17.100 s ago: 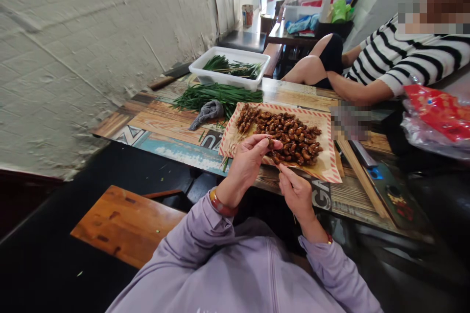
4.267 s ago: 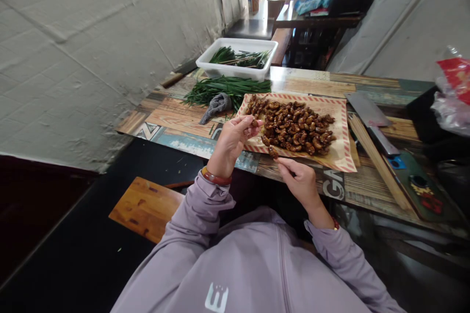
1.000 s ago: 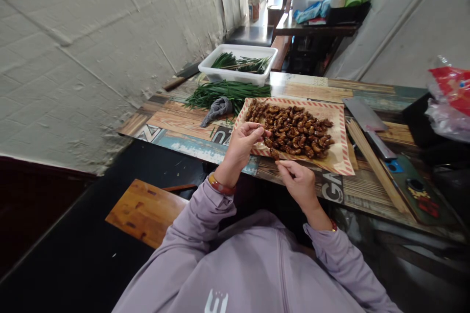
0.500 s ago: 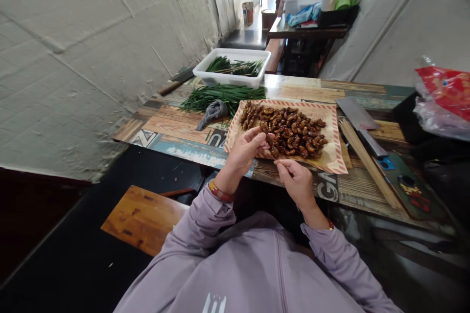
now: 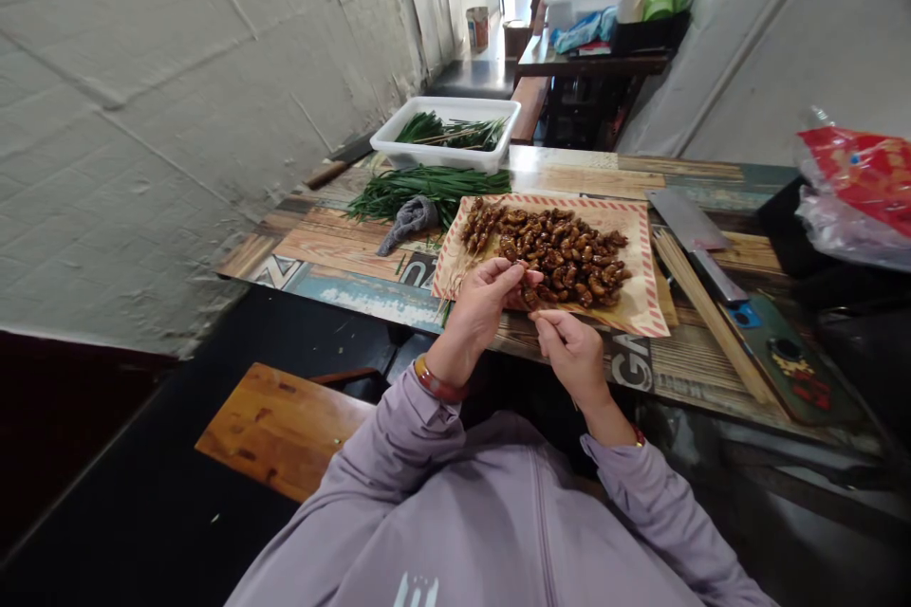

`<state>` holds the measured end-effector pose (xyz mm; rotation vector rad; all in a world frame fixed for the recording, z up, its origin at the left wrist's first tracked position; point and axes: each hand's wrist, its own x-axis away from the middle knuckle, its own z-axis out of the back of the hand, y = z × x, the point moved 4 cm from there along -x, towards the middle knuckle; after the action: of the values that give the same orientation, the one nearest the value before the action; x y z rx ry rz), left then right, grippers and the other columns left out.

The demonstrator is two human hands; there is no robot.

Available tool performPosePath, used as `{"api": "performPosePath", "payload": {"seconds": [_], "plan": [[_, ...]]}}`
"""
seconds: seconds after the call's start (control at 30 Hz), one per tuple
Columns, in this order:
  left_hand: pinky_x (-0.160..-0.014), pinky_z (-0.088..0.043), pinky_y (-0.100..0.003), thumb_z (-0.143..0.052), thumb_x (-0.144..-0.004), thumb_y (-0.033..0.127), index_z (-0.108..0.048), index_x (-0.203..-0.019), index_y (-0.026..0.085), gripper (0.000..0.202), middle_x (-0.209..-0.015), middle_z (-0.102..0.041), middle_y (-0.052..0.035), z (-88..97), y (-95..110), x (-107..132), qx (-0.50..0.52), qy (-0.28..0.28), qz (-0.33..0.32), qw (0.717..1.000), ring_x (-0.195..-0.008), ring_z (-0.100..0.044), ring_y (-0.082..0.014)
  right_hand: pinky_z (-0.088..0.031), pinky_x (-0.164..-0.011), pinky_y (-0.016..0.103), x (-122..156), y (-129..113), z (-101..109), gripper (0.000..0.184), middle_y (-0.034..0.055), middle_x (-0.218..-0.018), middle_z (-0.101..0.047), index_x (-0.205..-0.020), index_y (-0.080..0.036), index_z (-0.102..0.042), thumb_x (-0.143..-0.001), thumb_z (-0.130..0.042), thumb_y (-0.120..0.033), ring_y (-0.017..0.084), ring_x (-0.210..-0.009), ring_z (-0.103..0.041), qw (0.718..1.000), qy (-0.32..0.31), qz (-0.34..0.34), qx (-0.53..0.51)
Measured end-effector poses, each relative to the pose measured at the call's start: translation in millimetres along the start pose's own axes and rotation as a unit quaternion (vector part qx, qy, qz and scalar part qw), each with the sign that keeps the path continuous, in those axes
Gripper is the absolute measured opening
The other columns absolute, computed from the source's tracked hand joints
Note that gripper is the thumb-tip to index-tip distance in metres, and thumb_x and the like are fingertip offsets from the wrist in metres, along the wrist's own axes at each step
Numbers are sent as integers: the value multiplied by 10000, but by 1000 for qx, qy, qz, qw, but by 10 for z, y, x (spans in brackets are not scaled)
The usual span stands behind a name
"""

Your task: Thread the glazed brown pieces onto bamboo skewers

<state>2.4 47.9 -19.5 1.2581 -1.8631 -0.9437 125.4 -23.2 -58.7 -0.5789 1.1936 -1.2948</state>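
Left hand (image 5: 484,299) pinches a brown piece (image 5: 525,285), right hand (image 5: 569,351) a skewer (image 5: 539,312), at the tray's (image 5: 644,308) near edge. Only a few filled sticks (image 5: 475,226) done at its left edge, and the pile (image 5: 569,251) looks mostly loose.

Glossy brown pieces (image 5: 562,251); red-striped paper (image 5: 644,251)

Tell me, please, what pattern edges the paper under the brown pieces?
Red-and-white stripes border the paper; head view.
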Motion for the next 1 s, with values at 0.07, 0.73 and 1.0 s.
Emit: {"api": "performPosePath", "payload": {"seconds": [0.07, 0.73, 1.0], "plan": [[-691, -472, -238, -809, -654, 334, -567, -748, 153, 316, -747, -708, -23, -12, -8, 4, 8, 3, -7, 1000, -717, -680, -135, -451, -519, 231, 1, -12, 9, 234, -48, -495, -562, -888, -192, -695, -901, -499, -319, 114, -445, -538, 1000, 3, 2, 0], [-642, -497, -263, -791, -667, 329, -587, -781, 149, 295, -741, -726, -39, -73, -59, 65, 2, 11, -19, 1000, -663, -661, -144, -457, -548, 232, 17, -2, 31, 248, -38, -508, -589, -879, -169, -699, -893, -508, -327, 118, -455, -546, 999, 27, 1, 17], [-731, -483, -259, -774, -703, 374, -647, -903, 148, 327, -900, -738, -74, 2, -7, 0, -15, -15, -26, 999, -810, -674, -153, -424, -508, 219, 15, 12, 9, 227, -61, -481, -530, -882, -172, -690, -902, -514, -314, 102, -430, -511, 1000, 11, -9, -15]]}}
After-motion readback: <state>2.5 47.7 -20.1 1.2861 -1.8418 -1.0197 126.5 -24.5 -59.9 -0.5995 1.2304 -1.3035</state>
